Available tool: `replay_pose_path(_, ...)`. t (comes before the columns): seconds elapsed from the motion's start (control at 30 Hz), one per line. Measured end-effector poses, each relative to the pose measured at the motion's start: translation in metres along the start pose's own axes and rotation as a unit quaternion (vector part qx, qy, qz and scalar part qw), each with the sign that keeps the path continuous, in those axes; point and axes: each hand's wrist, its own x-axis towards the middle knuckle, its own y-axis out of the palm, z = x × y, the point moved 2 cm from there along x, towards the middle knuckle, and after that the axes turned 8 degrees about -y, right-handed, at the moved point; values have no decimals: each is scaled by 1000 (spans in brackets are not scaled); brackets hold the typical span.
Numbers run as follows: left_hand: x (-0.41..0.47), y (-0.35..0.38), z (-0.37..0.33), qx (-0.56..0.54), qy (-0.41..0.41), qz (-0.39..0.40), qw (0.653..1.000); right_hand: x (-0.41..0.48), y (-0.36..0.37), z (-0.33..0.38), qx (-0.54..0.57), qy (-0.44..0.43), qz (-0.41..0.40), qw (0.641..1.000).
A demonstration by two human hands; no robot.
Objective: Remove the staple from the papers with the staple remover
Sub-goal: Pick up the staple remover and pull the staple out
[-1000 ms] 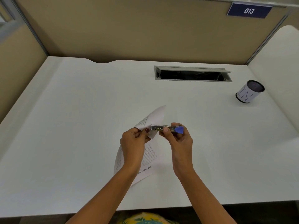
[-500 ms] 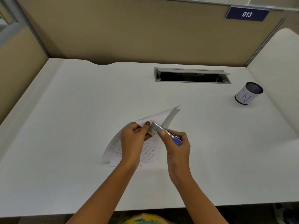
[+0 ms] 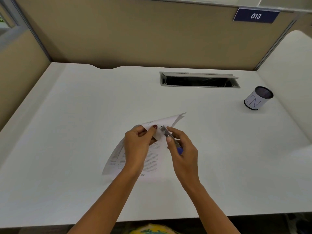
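Observation:
Printed white papers [image 3: 152, 157] lie on the white desk [image 3: 84, 132], their upper corner folded up off the surface. My left hand [image 3: 137, 141] pinches that raised corner between thumb and fingers. My right hand [image 3: 183, 149] grips a slim metal staple remover [image 3: 166, 132] with a blue end, angled up-left. Its metal tip touches the paper just right of my left thumb. The staple itself is too small to make out.
A cylindrical pen cup [image 3: 257, 98] marked "IN" stands at the right back of the desk. A grey cable slot [image 3: 199, 79] is sunk into the desk behind the papers. Beige partition walls enclose the desk on three sides.
The papers swung round and settled flatter on the desk. The staple remover turned from level to slanting up-left, and its tip moved onto the raised corner.

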Motion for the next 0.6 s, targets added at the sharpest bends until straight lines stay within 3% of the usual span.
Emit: replay_pose_path(0.6,-10,12,-12,-11,38,33,999,25,-25,12,31,-4,43,999)
